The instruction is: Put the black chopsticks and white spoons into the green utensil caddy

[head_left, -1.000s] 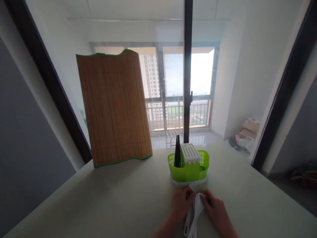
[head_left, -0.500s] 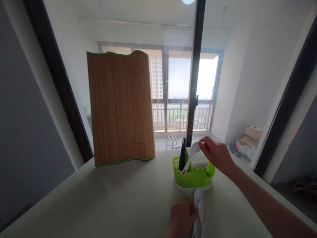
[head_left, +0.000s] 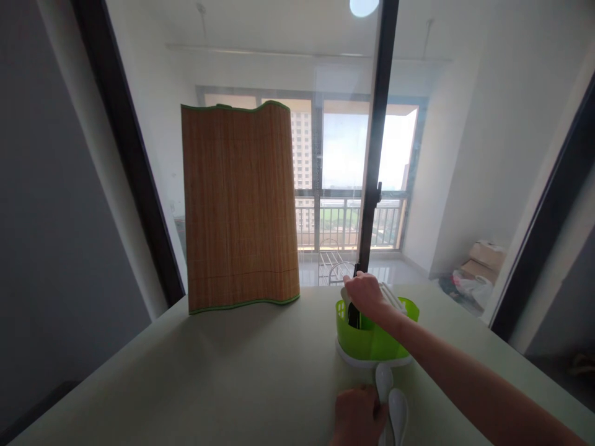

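A green basket point(head_left: 372, 344) with a white base stands on the white table. Over its left compartment is my right hand point(head_left: 367, 296), fingers closed round a white spoon point(head_left: 344, 295) whose end shows at the fingertips. A black object point(head_left: 354, 317) stands in that compartment below the hand. A white slotted piece point(head_left: 391, 297) sits on the basket, partly hidden by the hand. In front of the basket my left hand point(head_left: 360, 414) is closed on another white spoon point(head_left: 383, 379). Right beside it lies one more white spoon point(head_left: 398, 412).
A bamboo mat point(head_left: 242, 210) with green edging stands upright at the back left of the table point(head_left: 209, 371). Behind the table is a glass pane with a dark frame point(head_left: 375, 155). Boxes and a bag point(head_left: 478, 272) lie beyond it at the right.
My right hand has moved left and lowered the spoon into the basket's left compartment. My left hand stays by the front spoons, which now lie farther apart. The whole view has shifted slightly.
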